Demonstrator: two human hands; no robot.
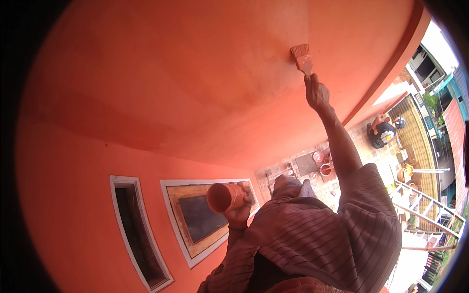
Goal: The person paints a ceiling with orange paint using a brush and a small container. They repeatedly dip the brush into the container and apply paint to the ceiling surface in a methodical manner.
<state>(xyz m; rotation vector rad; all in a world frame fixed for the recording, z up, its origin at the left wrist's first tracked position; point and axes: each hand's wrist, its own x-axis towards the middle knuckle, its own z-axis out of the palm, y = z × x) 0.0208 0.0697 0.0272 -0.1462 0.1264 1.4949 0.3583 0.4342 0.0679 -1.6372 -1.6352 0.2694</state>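
My right hand [318, 95], at the end of a raised arm, is closed around the handle of a paintbrush [304, 59]. Its wide bristles lie against a broad orange-painted surface [205, 63], beside a paler patch; darker, wet-looking streaks spread to the left. Lower and to the left, my left hand [240, 211] grips an orange paint-coated cup [236, 196] from its far side. The cup is tilted so that its round mouth faces the camera, and how much paint is inside cannot be made out.
A wood-framed window [188, 234] and a narrow dark opening [134, 229] with white trim sit in the orange wall. Paint buckets [325, 169] stand on the tiled floor below. At the right are a crouching person [383, 132] and a ladder [430, 207].
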